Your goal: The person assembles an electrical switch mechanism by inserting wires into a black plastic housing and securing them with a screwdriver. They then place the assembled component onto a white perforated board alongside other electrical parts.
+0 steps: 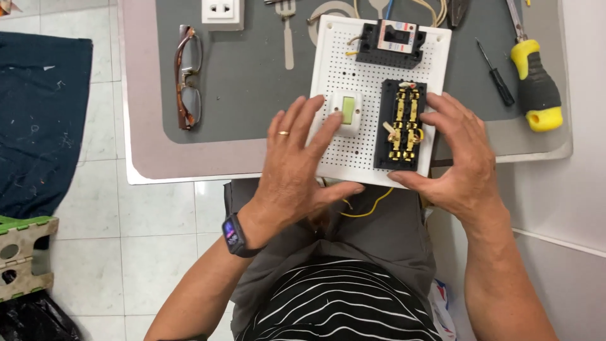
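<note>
A white perforated board [363, 88] lies at the near edge of a small table. On it sit a black breaker block [391, 43], a black open switch with brass contacts [402, 124], and a white switch with a green rocker [346, 112]. My left hand [297, 167] rests on the board's left side, fingers by the white switch, thumb under the near edge. My right hand [461, 158] grips the board's right edge, thumb under its near corner. Yellow wire [369, 207] hangs below.
Brown glasses [188, 76] lie on the grey mat [246, 82] at left. A white socket [221, 12] sits at the far edge. A small black screwdriver [496, 74] and a yellow-handled tool [536, 85] lie at right. Tiled floor and dark cloth [41, 120] lie to the left.
</note>
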